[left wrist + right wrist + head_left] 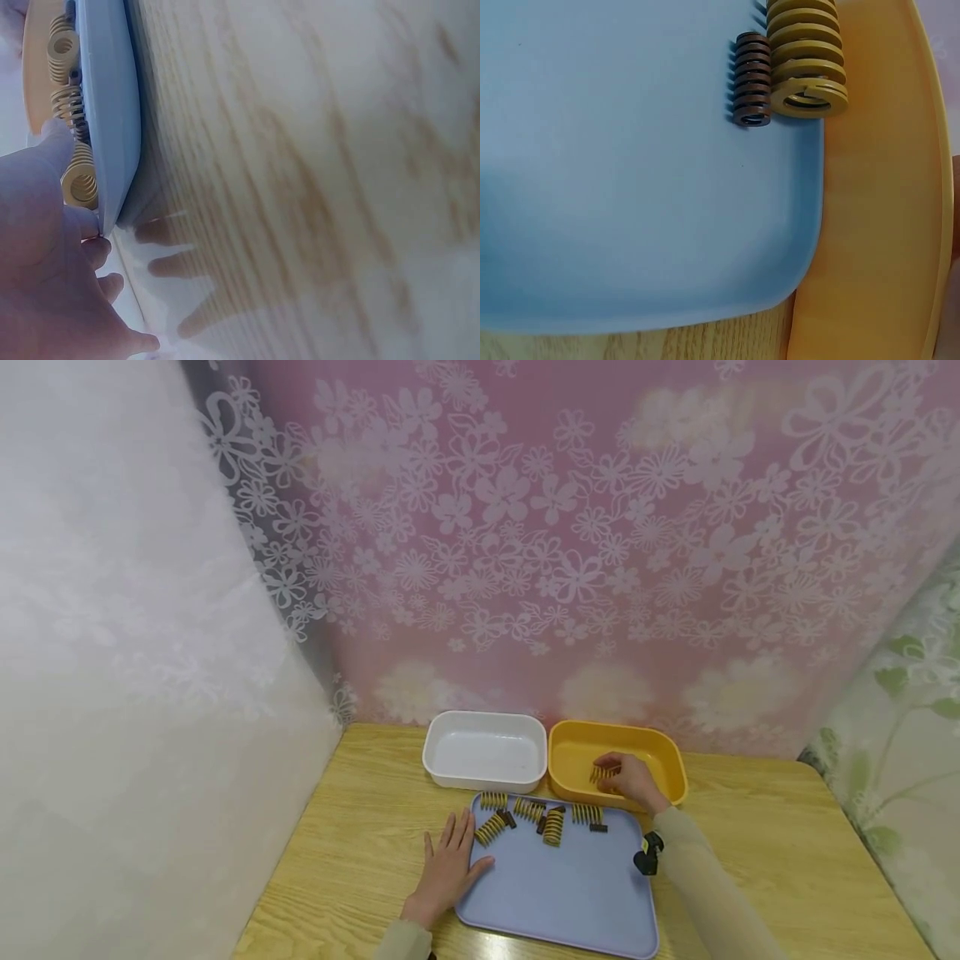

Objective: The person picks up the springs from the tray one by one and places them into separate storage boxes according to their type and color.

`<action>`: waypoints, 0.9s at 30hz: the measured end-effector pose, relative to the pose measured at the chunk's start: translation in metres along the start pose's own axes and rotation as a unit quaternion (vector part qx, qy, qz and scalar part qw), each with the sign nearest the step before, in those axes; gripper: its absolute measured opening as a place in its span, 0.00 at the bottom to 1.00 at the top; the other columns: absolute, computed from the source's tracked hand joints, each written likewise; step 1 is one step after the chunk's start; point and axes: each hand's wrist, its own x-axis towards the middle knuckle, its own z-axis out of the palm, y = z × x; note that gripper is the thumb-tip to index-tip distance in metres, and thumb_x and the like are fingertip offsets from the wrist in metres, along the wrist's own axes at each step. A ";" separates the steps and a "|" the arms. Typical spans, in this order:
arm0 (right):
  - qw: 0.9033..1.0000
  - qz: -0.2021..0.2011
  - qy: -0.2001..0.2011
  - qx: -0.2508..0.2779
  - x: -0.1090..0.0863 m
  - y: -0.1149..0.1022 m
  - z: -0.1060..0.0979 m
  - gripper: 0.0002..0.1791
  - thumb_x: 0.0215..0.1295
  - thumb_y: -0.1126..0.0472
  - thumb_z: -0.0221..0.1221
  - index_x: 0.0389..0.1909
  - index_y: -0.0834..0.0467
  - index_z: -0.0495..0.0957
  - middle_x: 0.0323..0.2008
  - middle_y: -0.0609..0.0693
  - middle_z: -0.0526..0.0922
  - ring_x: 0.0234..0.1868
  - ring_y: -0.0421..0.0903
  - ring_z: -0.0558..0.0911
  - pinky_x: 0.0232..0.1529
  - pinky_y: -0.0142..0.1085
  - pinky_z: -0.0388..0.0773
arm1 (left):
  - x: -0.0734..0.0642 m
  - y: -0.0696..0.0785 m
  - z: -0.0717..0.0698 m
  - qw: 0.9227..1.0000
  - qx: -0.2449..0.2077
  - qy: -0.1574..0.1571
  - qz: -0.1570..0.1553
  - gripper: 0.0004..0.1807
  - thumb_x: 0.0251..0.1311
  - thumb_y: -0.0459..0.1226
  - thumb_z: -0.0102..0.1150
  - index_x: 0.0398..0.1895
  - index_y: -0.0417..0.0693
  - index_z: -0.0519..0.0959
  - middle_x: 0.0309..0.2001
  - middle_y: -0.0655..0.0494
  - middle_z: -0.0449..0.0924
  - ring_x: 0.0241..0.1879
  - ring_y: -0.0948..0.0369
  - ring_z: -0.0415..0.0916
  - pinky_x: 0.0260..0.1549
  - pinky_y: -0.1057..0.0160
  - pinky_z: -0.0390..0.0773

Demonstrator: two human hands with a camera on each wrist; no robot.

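Inside the yellow bin, my right hand pinches a yellow coil spring between thumb and fingers. My left hand lies with fingers spread at the left rim of the blue tray, its thumb reaching over the tray. Several thick yellow springs lie along the tray's far side, among them one yellow spring near the middle. Small brown springs lie beside them; the right wrist view shows a brown spring next to a larger yellow spring in the tray's corner.
A white bin stands left of the yellow one, both behind the tray on a wooden table. A flowered curtain hangs behind them, and a pale one is on the left.
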 end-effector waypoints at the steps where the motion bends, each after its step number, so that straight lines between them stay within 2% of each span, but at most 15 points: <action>1: 1.000 -0.001 0.000 0.000 0.000 0.000 0.000 0.21 0.60 0.71 0.69 0.55 0.67 0.81 0.52 0.65 0.82 0.46 0.55 0.80 0.44 0.43 0.83 | 0.000 0.000 0.000 1.000 0.000 -0.001 0.000 0.44 0.69 0.55 0.57 0.77 0.34 0.60 0.77 0.40 0.57 0.76 0.38 0.53 0.63 0.21 0.50; 5: 1.000 -0.010 0.002 0.003 -0.002 -0.002 -0.002 0.22 0.61 0.70 0.69 0.56 0.68 0.80 0.52 0.65 0.82 0.47 0.58 0.80 0.46 0.46 0.83 | 0.001 0.000 0.000 1.000 0.000 -0.003 0.000 0.44 0.69 0.55 0.57 0.77 0.34 0.59 0.78 0.40 0.57 0.76 0.38 0.52 0.63 0.21 0.49; 12: 0.998 -0.044 0.036 -0.002 -0.005 -0.014 -0.009 0.19 0.66 0.67 0.65 0.57 0.67 0.79 0.55 0.66 0.81 0.55 0.64 0.77 0.59 0.57 0.76 | 0.001 0.000 -0.001 1.000 -0.001 0.002 0.001 0.44 0.69 0.55 0.57 0.76 0.34 0.60 0.77 0.39 0.57 0.76 0.37 0.53 0.63 0.21 0.49; 20: 0.991 -0.093 0.094 0.017 -0.012 -0.021 -0.016 0.15 0.65 0.67 0.67 0.52 0.67 0.82 0.49 0.63 0.85 0.49 0.61 0.82 0.56 0.57 0.78 | 0.000 0.001 0.000 1.000 -0.011 -0.001 -0.002 0.44 0.69 0.55 0.57 0.76 0.33 0.59 0.77 0.39 0.57 0.76 0.37 0.53 0.63 0.21 0.48; 27: 0.986 -0.105 0.124 0.045 -0.025 -0.023 -0.018 0.14 0.65 0.68 0.68 0.50 0.66 0.83 0.48 0.63 0.86 0.47 0.59 0.84 0.54 0.54 0.80 | 0.001 0.000 0.003 1.000 -0.010 -0.005 -0.004 0.45 0.69 0.56 0.57 0.77 0.33 0.58 0.78 0.39 0.56 0.76 0.38 0.52 0.63 0.21 0.47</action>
